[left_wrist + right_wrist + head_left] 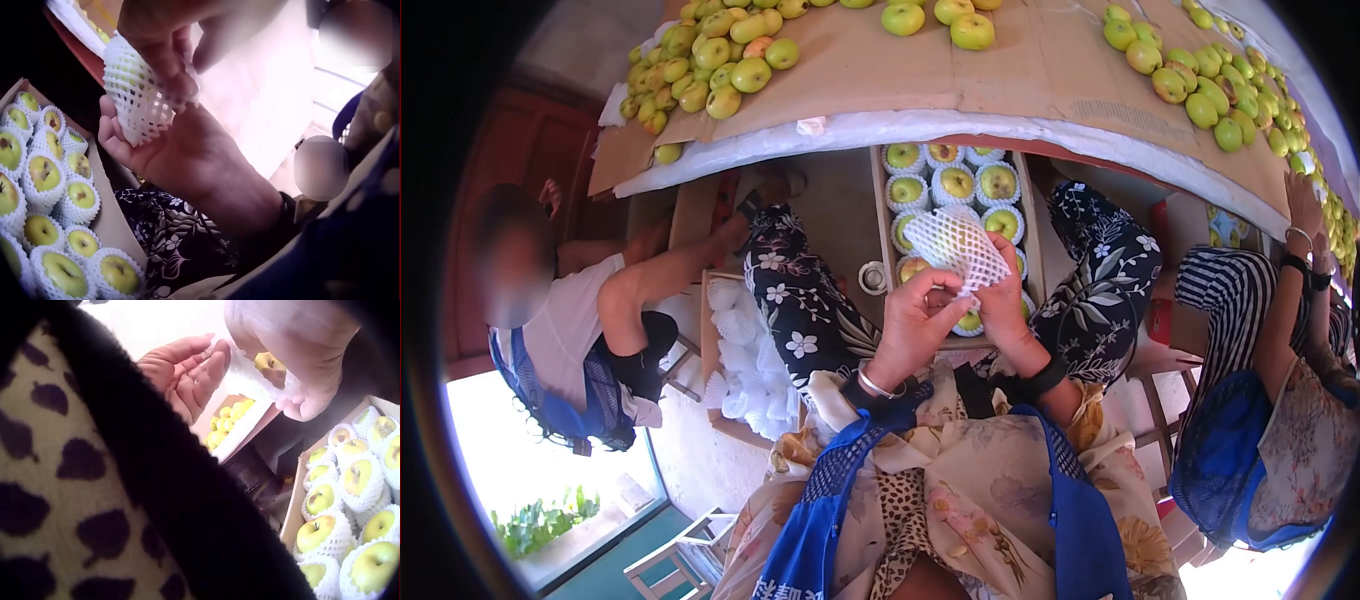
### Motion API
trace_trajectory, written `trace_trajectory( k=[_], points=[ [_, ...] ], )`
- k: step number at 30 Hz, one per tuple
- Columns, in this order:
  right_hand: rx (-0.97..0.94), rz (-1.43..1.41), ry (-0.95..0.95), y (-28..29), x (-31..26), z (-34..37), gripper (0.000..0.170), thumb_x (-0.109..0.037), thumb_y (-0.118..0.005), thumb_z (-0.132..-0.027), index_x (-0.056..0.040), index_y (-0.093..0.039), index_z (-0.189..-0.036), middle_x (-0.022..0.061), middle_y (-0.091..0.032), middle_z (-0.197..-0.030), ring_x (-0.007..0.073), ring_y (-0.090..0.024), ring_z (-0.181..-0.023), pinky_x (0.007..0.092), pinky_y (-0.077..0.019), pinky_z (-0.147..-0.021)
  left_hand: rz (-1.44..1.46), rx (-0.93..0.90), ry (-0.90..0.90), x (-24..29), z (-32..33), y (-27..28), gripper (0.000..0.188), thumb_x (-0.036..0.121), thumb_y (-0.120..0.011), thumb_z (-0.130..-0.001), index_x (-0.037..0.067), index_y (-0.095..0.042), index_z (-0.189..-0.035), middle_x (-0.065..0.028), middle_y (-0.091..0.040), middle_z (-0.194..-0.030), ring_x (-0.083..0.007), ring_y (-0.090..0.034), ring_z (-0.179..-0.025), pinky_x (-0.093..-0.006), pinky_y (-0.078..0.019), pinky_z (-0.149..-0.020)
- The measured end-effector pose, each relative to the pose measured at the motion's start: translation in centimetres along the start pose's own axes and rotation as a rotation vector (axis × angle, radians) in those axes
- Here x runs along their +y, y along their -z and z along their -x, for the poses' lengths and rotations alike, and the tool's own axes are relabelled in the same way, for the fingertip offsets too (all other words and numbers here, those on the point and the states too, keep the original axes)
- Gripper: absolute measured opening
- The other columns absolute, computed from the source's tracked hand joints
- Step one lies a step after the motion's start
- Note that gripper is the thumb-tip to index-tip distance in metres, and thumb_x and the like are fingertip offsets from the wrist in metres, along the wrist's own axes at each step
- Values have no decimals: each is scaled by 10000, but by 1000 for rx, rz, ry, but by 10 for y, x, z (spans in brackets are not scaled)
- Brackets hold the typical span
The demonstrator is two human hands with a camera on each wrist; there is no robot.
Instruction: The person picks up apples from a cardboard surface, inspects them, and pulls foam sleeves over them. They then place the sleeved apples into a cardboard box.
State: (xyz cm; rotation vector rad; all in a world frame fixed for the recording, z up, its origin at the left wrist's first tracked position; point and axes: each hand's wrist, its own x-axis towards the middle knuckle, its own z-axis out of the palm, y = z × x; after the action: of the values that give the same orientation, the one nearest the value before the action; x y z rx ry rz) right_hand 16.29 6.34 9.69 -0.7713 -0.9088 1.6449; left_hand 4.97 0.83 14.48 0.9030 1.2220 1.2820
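A green-yellow apple sits inside a white foam net sleeve, held up in front of my chest. My right hand grips the sleeved apple from the side, its fingers curled along the netting in the left wrist view. With thumb and fingertips, my left hand pinches the gathered open end of the sleeve. Below both hands stands a cardboard box with rows of sleeved apples, each in its own white net.
Loose apples are heaped on the cardboard-covered table ahead, with more at its right. A carton of white foam nets stands left of my legs. One person sits at left, another works at right.
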Motion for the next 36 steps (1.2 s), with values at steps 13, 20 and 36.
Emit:
trace_trajectory(
  k=[13, 20, 36],
  points=[
    [-256, 228, -188, -1, -28, 1, 445, -19, -677, -745, -8, -434, -1118, 40, -558, -1028, 86, -542, -933, 219, -447, -809, -211, -55, -169, 31, -38, 33, 427, 323, -383, -934, -1, -479, -1194, -122, -519, -1154, -144, -482, -1064, -264, -367, -913],
    [-239, 641, -6, -2, -28, 3, 499, -129, -716, -725, 12, -440, -1116, 86, -598, -948, 122, -570, -878, 247, -455, -757, 378, -35, 144, -4, -33, 22, 408, 287, -382, -928, -33, -487, -1159, -119, -587, -1057, -179, -577, -956, -295, -442, -870],
    [-332, 788, 388, -32, -107, 3, 185, -45, -663, -715, -63, -645, -898, 141, -497, -1207, 283, -487, -1124, 350, -396, -907, 1030, 43, 326, -19, -30, 47, 490, 407, -321, -919, 47, -472, -1215, -162, -537, -1170, -348, -525, -1055, -472, -415, -910]
  ],
)
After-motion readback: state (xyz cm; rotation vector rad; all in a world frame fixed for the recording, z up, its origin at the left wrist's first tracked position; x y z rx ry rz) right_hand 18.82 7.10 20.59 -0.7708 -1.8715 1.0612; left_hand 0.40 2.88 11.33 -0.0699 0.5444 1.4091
